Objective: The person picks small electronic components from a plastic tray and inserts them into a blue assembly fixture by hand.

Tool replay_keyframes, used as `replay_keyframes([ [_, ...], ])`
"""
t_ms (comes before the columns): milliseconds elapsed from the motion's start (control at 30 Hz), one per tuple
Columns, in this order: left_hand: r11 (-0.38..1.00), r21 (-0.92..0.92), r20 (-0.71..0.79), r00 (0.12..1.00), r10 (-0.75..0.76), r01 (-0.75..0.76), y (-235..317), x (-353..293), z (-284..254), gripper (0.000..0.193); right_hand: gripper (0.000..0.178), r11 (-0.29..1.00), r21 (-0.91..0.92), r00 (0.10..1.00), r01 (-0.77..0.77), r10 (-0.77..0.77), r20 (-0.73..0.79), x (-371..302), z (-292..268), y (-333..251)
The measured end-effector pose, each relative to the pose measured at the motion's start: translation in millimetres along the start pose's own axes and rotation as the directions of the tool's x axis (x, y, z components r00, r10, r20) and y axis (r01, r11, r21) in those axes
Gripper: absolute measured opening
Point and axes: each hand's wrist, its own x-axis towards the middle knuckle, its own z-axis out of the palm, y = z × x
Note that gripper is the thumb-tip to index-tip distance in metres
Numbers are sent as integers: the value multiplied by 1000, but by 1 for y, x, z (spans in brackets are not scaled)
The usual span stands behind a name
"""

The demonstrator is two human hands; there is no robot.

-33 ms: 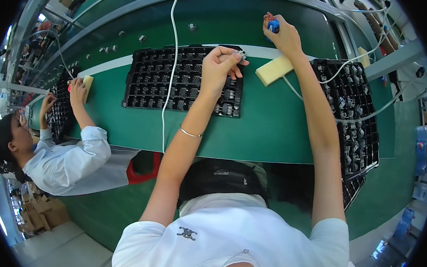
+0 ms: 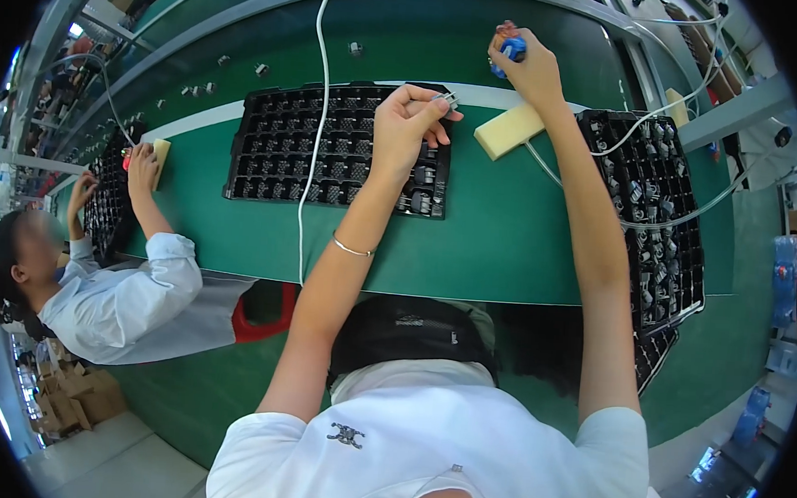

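My left hand (image 2: pixel 404 126) is closed in a pinch on a small silvery metal part (image 2: pixel 450 98), above the right end of a black compartment tray (image 2: pixel 277 141). Several of that tray's right-hand compartments hold similar metal parts. Farther out, over the dark green surface, my right hand (image 2: pixel 530 70) is wrapped round a small blue object (image 2: pixel 511 53) with a reddish-orange end; its exact kind is hard to make out. A pale yellow sponge-like block (image 2: pixel 506 130) lies below my right hand.
Another black tray (image 2: pixel 652 210), filled with metal parts, stands by my right arm. A white cable (image 2: pixel 321 89) hangs across the left tray. Loose parts (image 2: pixel 262 70) dot the far green surface. At the left a co-worker (image 2: pixel 122 296) works beside another tray.
The blue object has turned slightly in my right hand. Otherwise the view has only shifted a little; my left hand keeps its pinch.
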Motion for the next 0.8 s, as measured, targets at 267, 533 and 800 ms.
replay_keyframes([
  [267, 988, 144, 75, 996, 39, -49, 10, -18, 20, 16, 21, 537, 680, 866, -500, 323, 383, -87, -49, -91],
  [533, 970, 242, 79, 997, 10, -28, 9, -26, 31, 15, 26, 331, 798, 843, -504, 389, 371, -107, -46, -79],
  [800, 997, 65, 268, 961, -63, 47, 2, -18, 22, 25, 30, 105, 718, 717, -688, 245, 652, -118, -52, -59],
])
